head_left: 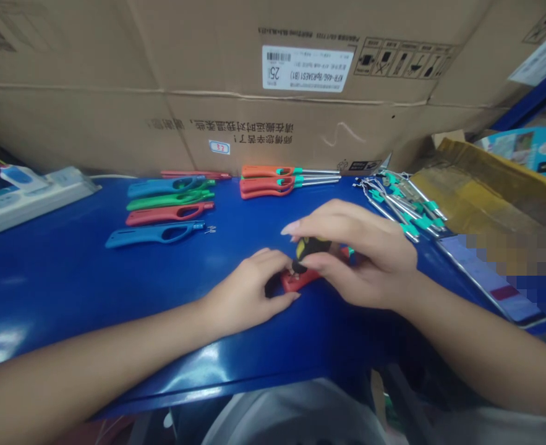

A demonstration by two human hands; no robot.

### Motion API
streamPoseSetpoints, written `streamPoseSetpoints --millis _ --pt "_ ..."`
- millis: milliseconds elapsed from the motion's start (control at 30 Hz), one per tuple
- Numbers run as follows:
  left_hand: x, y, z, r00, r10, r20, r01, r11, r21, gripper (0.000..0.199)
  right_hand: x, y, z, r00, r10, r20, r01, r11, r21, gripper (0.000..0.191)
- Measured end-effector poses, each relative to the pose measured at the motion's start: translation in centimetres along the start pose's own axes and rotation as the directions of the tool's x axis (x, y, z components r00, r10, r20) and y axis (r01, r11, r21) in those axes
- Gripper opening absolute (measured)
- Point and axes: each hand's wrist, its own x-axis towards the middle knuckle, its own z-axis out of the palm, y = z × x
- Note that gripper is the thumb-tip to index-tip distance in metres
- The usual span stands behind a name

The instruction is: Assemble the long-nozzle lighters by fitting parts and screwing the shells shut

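Observation:
On the blue table, a red lighter body (299, 281) lies below my hands, partly covered by them. My left hand (256, 284) has its fingers closed at the left end of this red piece. My right hand (365, 253) is wrapped round a short black-and-yellow screwdriver (312, 247), whose lower end is down at the red piece near my left fingertips. A bit of green shows at the piece's right end beside my right hand. The screwdriver's tip is hidden.
Blue, green and red handle shells (138, 237) lie at the left. Assembled lighters (266, 187) sit at the back centre. Metal tubes with green parts (405, 207), a phone (490, 278) and a taped carton (499, 198) are at the right. A power strip (36, 198) is far left.

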Motion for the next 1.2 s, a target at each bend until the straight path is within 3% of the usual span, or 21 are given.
streamPoseSetpoints --millis 100,233,300,400,467,600,667,733,800,933,1100,1200 --pt "0.0 0.0 -0.1 1.0 0.01 -0.006 -0.01 1.0 -0.002 0.016 -0.1 0.4 0.1 0.998 -0.044 -0.033 0.039 0.99 -0.138 0.025" --pt "0.0 0.1 -0.1 1.0 -0.002 0.01 0.002 1.0 -0.002 0.015 -0.2 0.6 0.2 0.997 0.026 0.069 -0.032 0.996 0.088 0.036" --pt "0.0 0.1 -0.1 1.0 -0.011 0.007 0.011 1.0 0.001 0.014 -0.3 0.6 0.3 0.997 0.014 0.08 -0.025 0.99 0.137 0.03" --pt "0.0 0.1 0.0 1.0 -0.008 0.004 0.008 1.0 -0.011 0.013 -0.4 0.6 0.4 0.996 -0.083 0.011 0.084 0.996 -0.031 0.025" --pt "-0.1 0.0 0.0 1.0 -0.009 0.002 0.009 1.0 -0.018 0.015 -0.4 0.6 0.5 0.994 -0.111 0.019 0.112 0.992 -0.055 0.028" --pt "-0.1 0.0 0.0 1.0 -0.009 -0.006 0.009 1.0 -0.014 0.016 -0.4 0.3 0.5 0.994 -0.009 0.112 -0.015 0.977 0.211 0.034" --pt "0.0 0.1 -0.1 1.0 -0.006 0.003 0.006 1.0 -0.026 0.016 -0.3 0.3 0.2 0.997 -0.003 0.074 -0.008 0.99 0.142 0.028" --pt "0.1 0.2 -0.2 1.0 -0.008 0.017 0.008 0.999 -0.038 0.015 -0.3 0.4 -0.4 0.997 -0.072 0.037 0.074 0.996 -0.048 0.026" --pt "0.1 0.2 -0.2 1.0 -0.009 0.026 0.01 0.999 -0.038 0.016 -0.2 0.5 -0.9 0.992 -0.092 0.081 0.102 0.987 -0.126 0.028" --pt "0.0 0.0 -0.1 1.0 -0.002 0.015 0.002 1.0 -0.017 0.017 0.0 0.5 -1.1 0.986 0.03 0.164 -0.046 0.994 0.099 0.035" --pt "-0.1 0.2 0.0 1.0 -0.008 -0.014 0.008 1.0 -0.02 0.021 0.3 0.2 -1.2 0.998 -0.04 -0.057 0.032 0.991 -0.127 0.018" --pt "0.0 0.6 -0.6 0.998 -0.063 -0.003 0.063 0.998 0.011 0.031 0.6 0.8 -3.2 0.947 0.041 -0.32 -0.112 0.972 -0.207 0.014"
